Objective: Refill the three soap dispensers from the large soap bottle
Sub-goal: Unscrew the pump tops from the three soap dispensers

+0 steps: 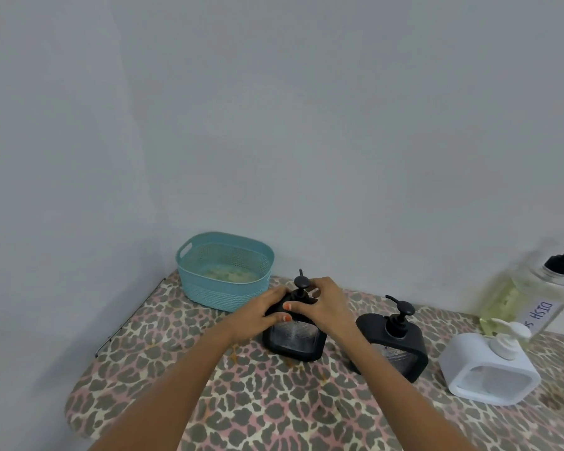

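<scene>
1. A blue basket sits far left on the surface, not in play.
2. My left hand grips the left black dispenser by its shoulder. My right hand curls round its pump neck, so I judge I'm only opening it.
3. The middle black dispenser and the white dispenser stand capped and look unfilled.
4. The large bottle stands far right with its pump on, so all three refills seem left to do.
</scene>
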